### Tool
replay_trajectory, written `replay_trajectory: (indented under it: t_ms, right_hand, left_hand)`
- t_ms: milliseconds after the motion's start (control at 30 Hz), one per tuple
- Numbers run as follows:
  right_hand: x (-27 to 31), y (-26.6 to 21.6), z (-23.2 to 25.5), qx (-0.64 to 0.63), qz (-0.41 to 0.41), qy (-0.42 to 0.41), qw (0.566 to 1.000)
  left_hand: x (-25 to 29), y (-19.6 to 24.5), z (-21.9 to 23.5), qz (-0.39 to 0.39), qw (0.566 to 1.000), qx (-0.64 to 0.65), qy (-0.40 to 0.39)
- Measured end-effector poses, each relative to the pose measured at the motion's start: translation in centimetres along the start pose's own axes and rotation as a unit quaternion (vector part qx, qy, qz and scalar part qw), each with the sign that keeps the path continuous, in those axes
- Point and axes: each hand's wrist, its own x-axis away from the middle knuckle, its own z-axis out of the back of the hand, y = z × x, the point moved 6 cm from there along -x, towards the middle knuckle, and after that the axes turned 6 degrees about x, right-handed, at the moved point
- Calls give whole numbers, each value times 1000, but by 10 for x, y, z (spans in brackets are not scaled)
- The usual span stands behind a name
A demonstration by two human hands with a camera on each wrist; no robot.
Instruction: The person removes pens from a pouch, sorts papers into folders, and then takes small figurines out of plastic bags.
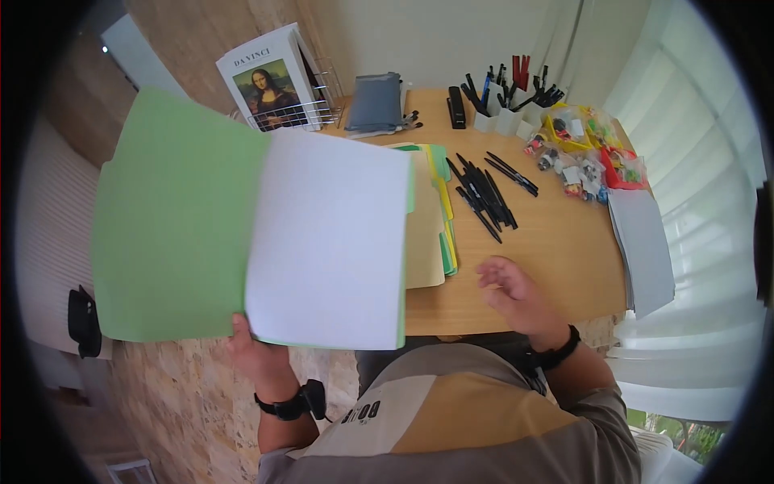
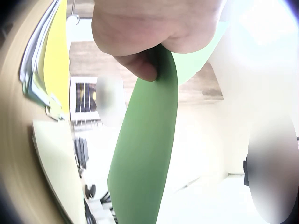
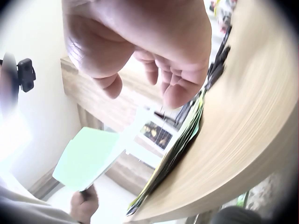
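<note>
My left hand [image 1: 260, 359] grips the spine of an open green folder [image 1: 173, 218] at its bottom edge, with the thumb on the inner side. White paper [image 1: 330, 242] lies against the folder's right half. In the left wrist view the fingers of the left hand [image 2: 156, 28] pinch the bent green folder [image 2: 145, 130]. My right hand [image 1: 520, 298] hovers over the table's front part, fingers loosely bent, holding nothing. Beneath and right of the folder lies a stack of tan, yellow and green folders [image 1: 427, 218].
Black pens [image 1: 484, 194] lie right of the stack. Behind are a wire rack with a Da Vinci book [image 1: 270, 85], a grey pouch [image 1: 375, 102], a stapler [image 1: 456, 108] and pen holders [image 1: 508, 121]. Small bagged items [image 1: 576, 173] and grey sheets [image 1: 642, 246] line the right edge.
</note>
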Motion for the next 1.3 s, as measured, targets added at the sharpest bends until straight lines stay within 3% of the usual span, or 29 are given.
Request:
replay_trajectory:
  t_ms: [133, 300, 367, 500, 567, 633, 700, 767, 800, 867, 900, 967, 1000, 1067, 1100, 1167, 1233, 1300]
  right_hand:
    - [-30, -13, -41, -104, -48, -60, 992]
    - [-39, 1, -36, -248, -117, 44, 961]
    - [-38, 12, -32, -270, -124, 63, 953]
    - [-29, 25, -19, -247, -132, 86, 956]
    - [-22, 26, -10, -225, -122, 111, 960]
    - [-5, 34, 17, -212, -126, 238, 939]
    - [11, 36, 46, -199, -104, 274, 935]
    - [34, 38, 84, -184, -83, 310, 929]
    - [49, 39, 108, -170, -75, 349, 918]
    - [73, 22, 140, -151, -23, 397, 905]
    - [83, 3, 153, -144, 21, 406, 902]
    - [104, -18, 179, -126, 37, 480, 868]
    - [113, -24, 192, -122, 37, 487, 864]
    - [142, -44, 223, -71, 51, 530, 844]
    - [158, -51, 239, -58, 49, 545, 835]
    - [187, -62, 268, -47, 76, 571, 816]
    - [212, -67, 292, -27, 65, 606, 793]
    - [233, -58, 320, -19, 8, 604, 797]
  left_hand:
    - [25, -28, -45, 47, 993, 38, -102]
    - [37, -31, -66, 9, 995, -31, -97]
    - [38, -23, -74, -57, 971, -202, -118]
    - [33, -35, -68, -19, 987, -105, -118]
    - [26, -46, -46, 32, 996, -48, -66]
    - [17, -49, -30, 18, 995, -88, -50]
    - [12, -55, -20, 4, 991, -127, -33]
    - [10, -59, -14, -40, 947, -319, -9]
    - [8, -66, -13, -38, 947, -318, -10]
    - [2, -93, -10, 77, 995, -53, -20]
    - [1, -102, -8, 81, 995, -53, -22]
    - [1, -110, -8, 11, 975, -220, -35]
    - [2, -113, -8, 17, 975, -217, -41]
    - [7, -111, -23, -83, 910, -372, -164]
    - [10, -115, -24, -70, 913, -361, -177]
    - [16, -114, -34, -122, 848, -460, -234]
    - [23, -115, -41, -119, 844, -453, -261]
    - [26, -116, -43, -122, 837, -453, -280]
